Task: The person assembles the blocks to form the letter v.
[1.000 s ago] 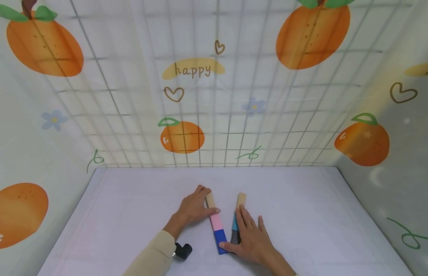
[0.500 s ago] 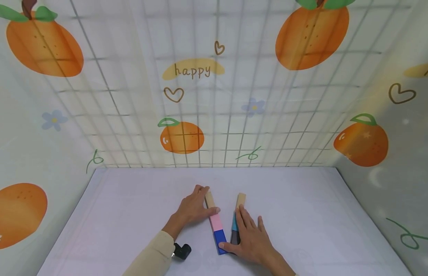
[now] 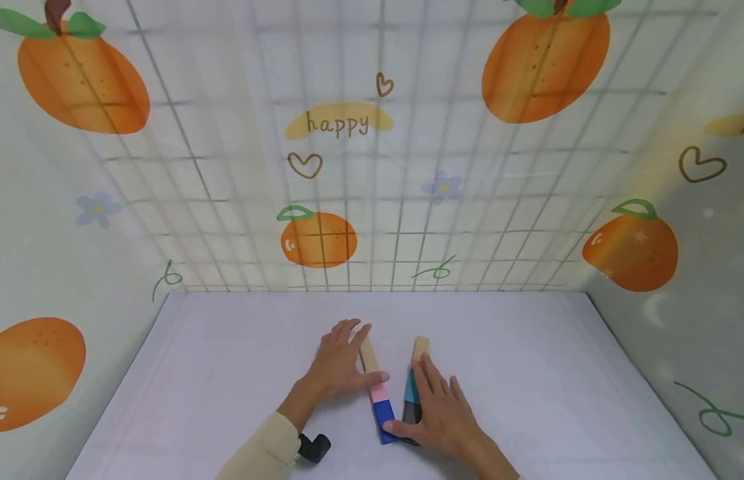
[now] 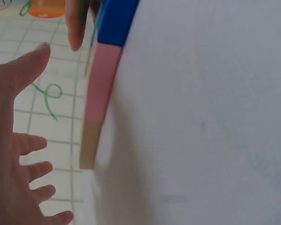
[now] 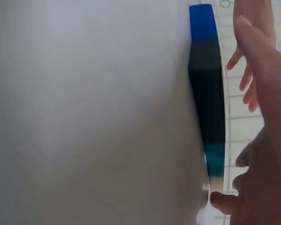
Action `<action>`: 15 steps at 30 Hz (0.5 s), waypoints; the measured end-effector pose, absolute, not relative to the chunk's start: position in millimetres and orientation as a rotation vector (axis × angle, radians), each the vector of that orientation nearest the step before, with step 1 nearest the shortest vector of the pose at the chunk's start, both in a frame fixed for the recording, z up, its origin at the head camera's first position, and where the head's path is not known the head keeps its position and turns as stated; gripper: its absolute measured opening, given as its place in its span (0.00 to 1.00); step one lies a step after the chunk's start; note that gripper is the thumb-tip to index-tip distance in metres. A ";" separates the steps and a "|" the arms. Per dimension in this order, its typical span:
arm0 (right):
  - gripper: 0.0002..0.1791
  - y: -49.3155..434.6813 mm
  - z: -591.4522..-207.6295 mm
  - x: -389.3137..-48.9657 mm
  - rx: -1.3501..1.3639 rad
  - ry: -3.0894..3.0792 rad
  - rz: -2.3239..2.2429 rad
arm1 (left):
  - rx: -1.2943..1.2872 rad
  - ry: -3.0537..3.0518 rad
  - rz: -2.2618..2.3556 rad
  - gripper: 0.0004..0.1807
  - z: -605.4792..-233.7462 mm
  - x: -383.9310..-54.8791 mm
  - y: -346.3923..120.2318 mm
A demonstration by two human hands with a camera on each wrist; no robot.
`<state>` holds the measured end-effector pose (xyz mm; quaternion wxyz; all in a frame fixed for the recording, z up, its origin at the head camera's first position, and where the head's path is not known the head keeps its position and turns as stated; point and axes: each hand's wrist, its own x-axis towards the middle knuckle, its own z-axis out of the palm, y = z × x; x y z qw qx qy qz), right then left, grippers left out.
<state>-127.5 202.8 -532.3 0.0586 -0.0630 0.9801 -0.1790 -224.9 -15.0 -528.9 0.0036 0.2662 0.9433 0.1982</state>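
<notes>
Two rows of small blocks lie on the table in a narrow V. The left row has a plain wooden block point(image 3: 369, 355), a pink block point(image 3: 378, 394) and a blue block point(image 3: 383, 412). In the right row are another plain wooden block point(image 3: 421, 346), a teal block point(image 3: 411, 388) and a dark grey block point(image 3: 411, 414). My left hand point(image 3: 339, 363) hovers beside the left row, fingers spread; the left wrist view shows its fingers apart from the blocks. Straight fingers of my right hand point(image 3: 444, 415) lie along the right row, its thumb at the blue block's near end.
The white table point(image 3: 258, 333) extends around the blocks. A black device point(image 3: 315, 449) is at my left wrist, just over the tabletop. Behind the table hangs a curtain point(image 3: 396, 220) with printed oranges and grid lines.
My left hand has let go of the left row's far end and spread its fingers, rising slightly. The right hand and both rows stay almost where they were.
</notes>
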 end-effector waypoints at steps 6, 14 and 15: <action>0.78 215.2 -530.3 -134.3 -0.304 2.965 -0.584 | 0.989 2.839 0.510 0.62 -524.5 -213.5 -13.7; 0.80 222.3 -536.4 -141.8 -0.455 2.997 -0.592 | 1.062 2.738 0.436 0.69 -528.9 -205.1 -8.7; 0.81 222.2 -536.8 -141.9 -0.462 2.996 -0.591 | 1.055 2.733 0.433 0.69 -530.1 -204.6 -8.6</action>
